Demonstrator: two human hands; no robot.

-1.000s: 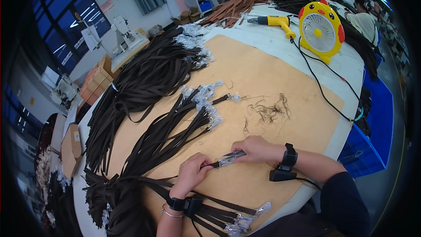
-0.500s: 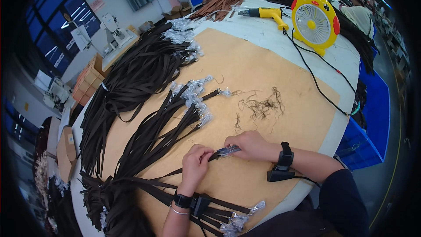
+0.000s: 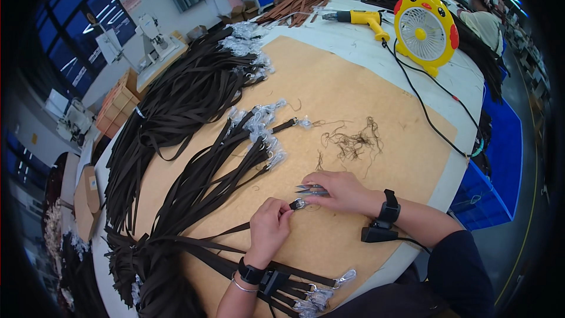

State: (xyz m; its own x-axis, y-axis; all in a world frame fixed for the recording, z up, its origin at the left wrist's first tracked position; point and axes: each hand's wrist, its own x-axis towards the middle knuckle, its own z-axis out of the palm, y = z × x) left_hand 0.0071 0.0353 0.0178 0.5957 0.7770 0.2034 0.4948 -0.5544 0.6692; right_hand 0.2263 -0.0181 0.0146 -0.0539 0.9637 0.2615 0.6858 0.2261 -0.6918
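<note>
My left hand (image 3: 269, 228) pinches a dark strap (image 3: 234, 229) close to its end, where a small metal clasp (image 3: 301, 203) pokes out past the fingertips. Just above that end, my right hand (image 3: 341, 192) grips thread snips (image 3: 307, 189), their pointed blades apart and aimed left. Beyond my hands lies a loose tangle of cut threads (image 3: 353, 144) on the brown sheet (image 3: 388, 94). More dark straps (image 3: 203, 168) with plastic-wrapped clasps fan out to the left. Below my left wrist, several others end in wrapped clasps (image 3: 318, 299).
A large bundle of dark straps (image 3: 176, 91) covers the far left. At the back right stand a yellow heat gun (image 3: 366, 19) and a chick-shaped fan (image 3: 420, 34), with a black cord (image 3: 419, 105) trailing rightward. Blue crates (image 3: 484, 197) sit beyond the right edge. A person (image 3: 479, 22) is farther back.
The snips have lifted off the strap and their blades now show apart. My right hand has shifted slightly up and right, exposing the strap's clasp end.
</note>
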